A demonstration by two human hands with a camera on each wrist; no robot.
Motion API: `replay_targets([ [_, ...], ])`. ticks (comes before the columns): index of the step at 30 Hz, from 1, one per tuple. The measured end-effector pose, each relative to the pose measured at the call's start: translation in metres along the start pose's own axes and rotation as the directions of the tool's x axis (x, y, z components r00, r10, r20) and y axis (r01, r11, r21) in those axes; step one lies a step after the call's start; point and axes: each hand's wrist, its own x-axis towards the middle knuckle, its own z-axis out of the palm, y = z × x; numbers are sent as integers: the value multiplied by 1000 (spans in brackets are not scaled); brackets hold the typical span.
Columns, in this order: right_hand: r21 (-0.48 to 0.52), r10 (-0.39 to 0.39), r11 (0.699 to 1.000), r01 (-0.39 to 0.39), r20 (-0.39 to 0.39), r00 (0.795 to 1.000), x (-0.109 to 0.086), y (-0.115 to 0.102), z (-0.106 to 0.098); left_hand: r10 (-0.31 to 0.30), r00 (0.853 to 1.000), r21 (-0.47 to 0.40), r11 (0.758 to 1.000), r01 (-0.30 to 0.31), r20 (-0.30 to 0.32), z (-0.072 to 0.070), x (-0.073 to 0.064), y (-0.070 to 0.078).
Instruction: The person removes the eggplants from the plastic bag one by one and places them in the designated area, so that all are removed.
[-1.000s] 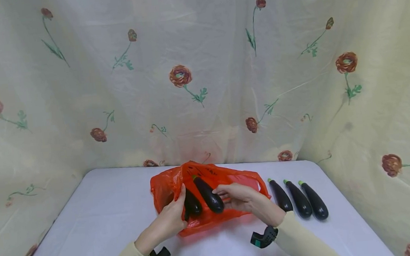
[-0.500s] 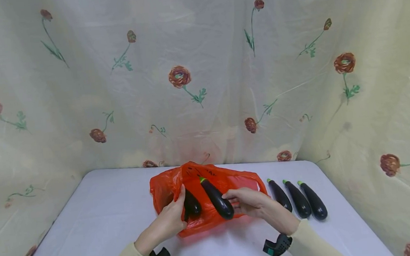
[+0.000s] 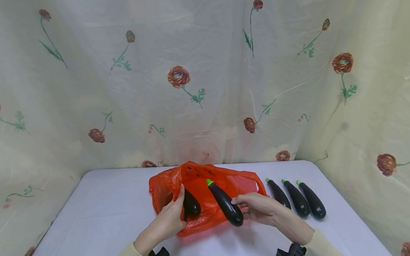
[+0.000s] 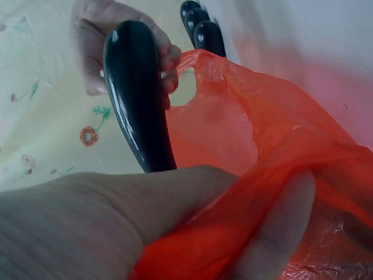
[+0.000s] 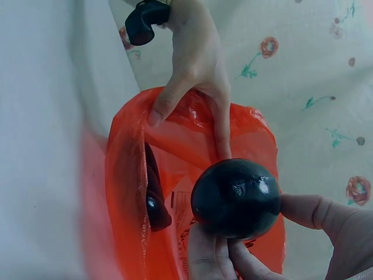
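Observation:
A red plastic bag (image 3: 207, 223) lies at the middle of the table, its mouth spread. My left hand (image 3: 169, 217) pinches the edge of that mouth between thumb and fingers. With thumb and fingers my right hand (image 3: 257, 208) grips a dark eggplant (image 3: 226, 203) near its round end, its green stem tip pointing away over the bag. The right wrist view shows this eggplant (image 5: 236, 198) end-on. Inside the bag, beside my left hand, lies another eggplant (image 3: 191, 203), partly hidden by the plastic.
To the right of the bag, several eggplants (image 3: 296, 198) lie in a row, stems toward the back; my right arm comes close in front of them. The white table (image 3: 112, 201) meets a flowered curtain (image 3: 200, 71) at the back and sides.
My right hand has drawn the eggplant toward the front right, from over the bag's inside to its front edge. The left hand keeps its hold on the bag in place.

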Motion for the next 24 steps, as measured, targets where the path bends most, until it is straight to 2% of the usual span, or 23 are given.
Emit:
replay_targets([
  [8, 20, 26, 999, -25, -46, 999, -22, 5, -11, -4, 1000, -13, 1000, 4, 1, 0, 1, -1],
  [24, -5, 37, 999, -38, -55, 998, -54, 25, -46, -25, 1000, -1, 1000, 25, 6, 1, 1, 0],
])
